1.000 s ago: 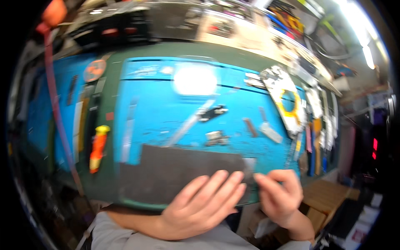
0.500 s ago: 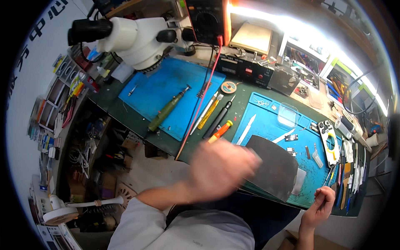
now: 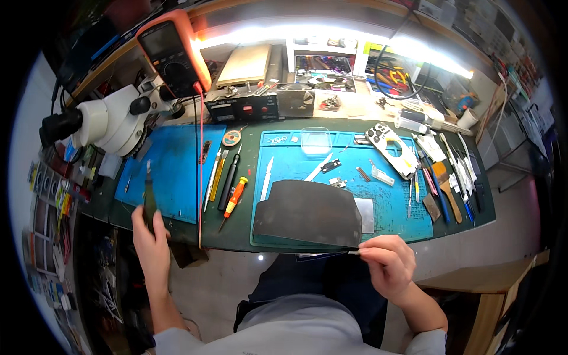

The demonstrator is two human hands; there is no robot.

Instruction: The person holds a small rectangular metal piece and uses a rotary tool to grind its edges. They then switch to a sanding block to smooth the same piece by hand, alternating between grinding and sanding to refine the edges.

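Observation:
My left hand (image 3: 152,239) has its thumb and fingers closed around the lower end of a green pen-shaped rotary tool (image 3: 149,198), whose metal tip points away from me over the left blue mat (image 3: 177,154). At the front edge of the bench, my right hand (image 3: 390,263) pinches a small, slim, pale-tipped piece (image 3: 354,252); most of it is hidden by the fingers. Just beside these fingertips lies the corner of a curved dark grey sheet (image 3: 307,213). This sheet covers part of the right blue mat (image 3: 390,207), with a silvery plate (image 3: 365,214) partly under it.
Between the mats lie an orange screwdriver (image 3: 236,194), a black pen-like tool (image 3: 229,182) and a solder wick spool (image 3: 231,138). A phone frame (image 3: 393,151) and a clear box (image 3: 315,141) sit at the right mat's far side. A microscope (image 3: 106,121) stands far left.
My view has turned to the right. My left hand has moved left from the bench's middle onto the green rotary tool. My right hand has come to the dark sheet's near corner.

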